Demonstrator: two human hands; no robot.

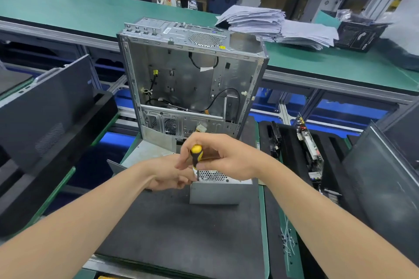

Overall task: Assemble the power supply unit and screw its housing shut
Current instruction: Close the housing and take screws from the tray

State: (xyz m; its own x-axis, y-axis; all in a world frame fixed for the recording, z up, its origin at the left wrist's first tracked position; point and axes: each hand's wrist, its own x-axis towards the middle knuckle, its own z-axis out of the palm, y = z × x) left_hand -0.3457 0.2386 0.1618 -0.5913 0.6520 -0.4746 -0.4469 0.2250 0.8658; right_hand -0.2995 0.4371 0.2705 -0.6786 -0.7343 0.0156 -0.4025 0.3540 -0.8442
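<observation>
Power supply unit (pixel 214 190), housing seemingly closed, stood on the dark surface (pixel 181 233) below the right grip (pixel 217 156), which is wrapped round a screwdriver (pixel 196 156) (tip at a top corner), steadied by the left grip (pixel 172 176); screwing judged under way, remaining screws uncounted.

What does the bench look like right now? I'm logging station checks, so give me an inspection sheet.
Surface: dark foam mat, worn.
Job's things: power supply unit upright on the mat; yellow-black screwdriver at its top left corner.
Clutter: paper stack on the green bench.
Hands: right hand grips the screwdriver; left hand steadies the unit's corner.
Cables: black wires inside the open computer case.
Surroundings: circuit boards in a tray at right.
</observation>
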